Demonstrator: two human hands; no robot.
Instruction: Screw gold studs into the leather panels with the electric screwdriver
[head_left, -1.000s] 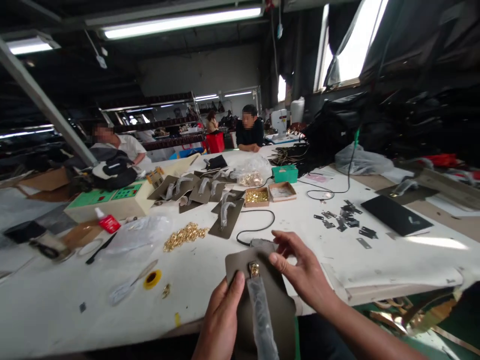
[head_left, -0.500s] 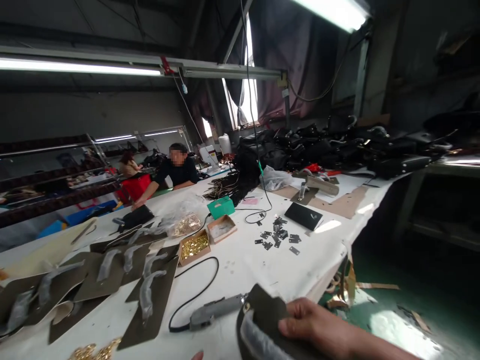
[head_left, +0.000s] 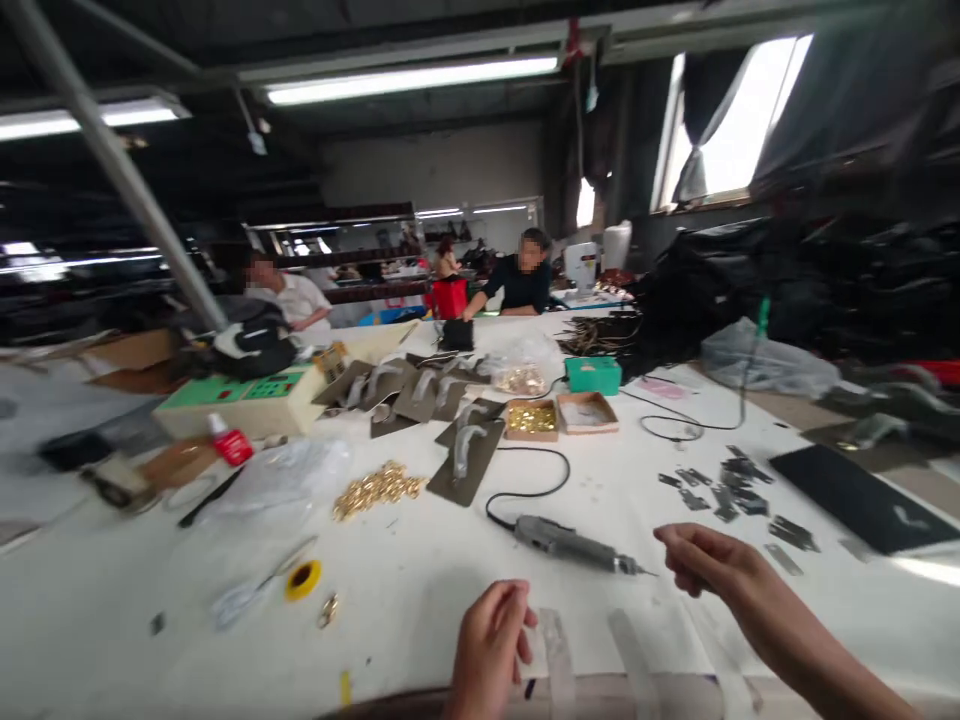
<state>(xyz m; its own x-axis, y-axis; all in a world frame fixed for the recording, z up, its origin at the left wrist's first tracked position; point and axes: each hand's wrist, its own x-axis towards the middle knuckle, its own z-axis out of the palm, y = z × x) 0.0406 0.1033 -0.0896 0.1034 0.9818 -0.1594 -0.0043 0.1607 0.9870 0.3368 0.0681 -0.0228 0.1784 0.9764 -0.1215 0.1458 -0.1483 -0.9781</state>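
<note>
My left hand (head_left: 495, 640) is above the near table edge. Its fingers are curled with the thumb pressed against them; whatever they may hold is too small to make out. Farther right, my right hand (head_left: 712, 565) hangs closed over the table, fingertips together, with nothing visible in them. Between and beyond the hands lies a grey electric screwdriver (head_left: 574, 545), its bit pointing toward my right hand. Small dark metal plates (head_left: 731, 485) are scattered past my right hand. Beyond the screwdriver, a dark panel with a plastic-wrapped handle (head_left: 466, 455) lies among similar panels (head_left: 416, 395).
A heap of gold fittings (head_left: 379, 490) and a yellow tape roll (head_left: 303, 580) lie left. Farther back are a box of gold pieces (head_left: 532, 420), a green box (head_left: 592, 376) and a black flat piece (head_left: 862, 495). A co-worker (head_left: 521, 275) sits across the table.
The view has swung left. My right hand has let go of the dark panel with the wrapped handle, which is out of sight. My left hand has come further into view.
</note>
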